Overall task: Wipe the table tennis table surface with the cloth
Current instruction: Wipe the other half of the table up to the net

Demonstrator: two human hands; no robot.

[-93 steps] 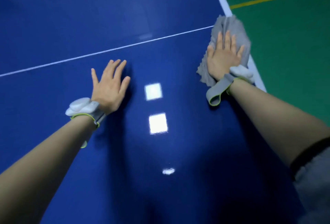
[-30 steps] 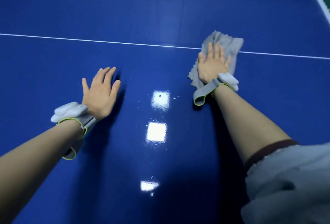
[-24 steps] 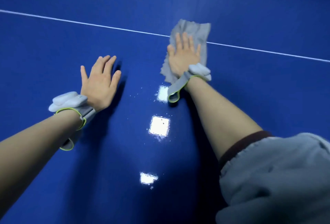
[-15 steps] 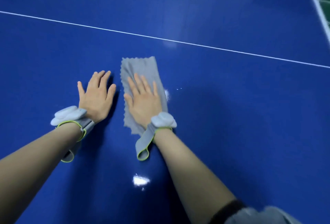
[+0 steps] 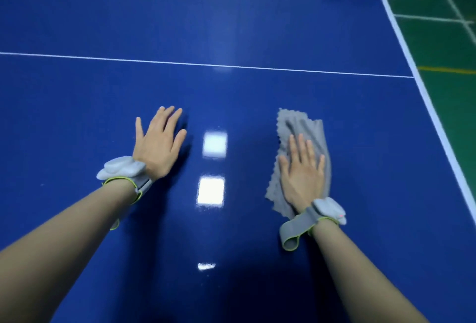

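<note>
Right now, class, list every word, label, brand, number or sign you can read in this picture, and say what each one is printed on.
None: no readable text shows anywhere.
Table surface: only plain white lines, no lettering.
Cloth: plain grey, no label visible.
Wrist devices on the left and right wrists: no readable brand or number; the right one shows a small red dot.
Green floor: painted lines only.

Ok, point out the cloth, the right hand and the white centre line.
cloth [image 5: 306, 127]: head view, bare far end beyond the fingers.
right hand [image 5: 301, 176]: head view, back of the hand.
white centre line [image 5: 206, 64]: head view, mid-stretch.
</note>
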